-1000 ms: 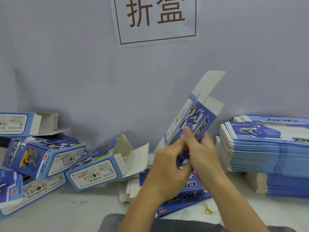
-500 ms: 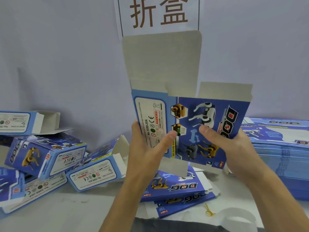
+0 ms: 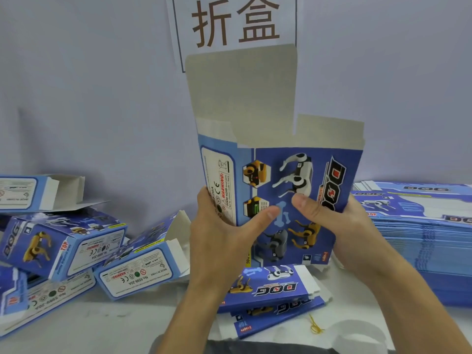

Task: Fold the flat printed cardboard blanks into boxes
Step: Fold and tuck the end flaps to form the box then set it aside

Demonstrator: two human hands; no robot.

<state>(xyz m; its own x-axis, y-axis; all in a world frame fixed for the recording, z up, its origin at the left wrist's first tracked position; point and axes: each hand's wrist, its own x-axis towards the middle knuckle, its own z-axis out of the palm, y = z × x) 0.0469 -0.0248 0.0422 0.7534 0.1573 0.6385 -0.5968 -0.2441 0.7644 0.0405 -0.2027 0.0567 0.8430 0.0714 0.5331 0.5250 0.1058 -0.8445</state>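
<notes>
1. At a white work table (image 3: 107, 325) under a paper sign (image 3: 235, 24) on the grey wall: left hand (image 3: 224, 241) gripping the narrow side panel of a blue printed box (image 3: 293, 195), thumb laid across the front face, fingers wrapped behind the left edge.
2. Right hand (image 3: 339, 226) holding the same box at its right edge, thumb pressed on the printed front beside the dog artwork, fingers out of sight behind.
3. Box raised upright between both hands, above the table and clear of it; blank apparently squared partway into a sleeve, with the tall grey lid flap (image 3: 242, 93) standing straight up and a shorter flap (image 3: 329, 131) beside it, none tucked yet.
4. Step in hand, by the look of it: opening the flat blank into a tube. Next move likely calling for a square set of the corners, then short flaps folded in before the lid flap is tucked.
5. Directly below, a few loose flat blanks (image 3: 268, 290) lying on the table, a yellow rubber band (image 3: 315, 327) near them.
6. To the left, a jumble of folded boxes (image 3: 76, 241), ends open.
7. To the right, a tall stack of unfolded blanks (image 3: 421, 238) waiting.
</notes>
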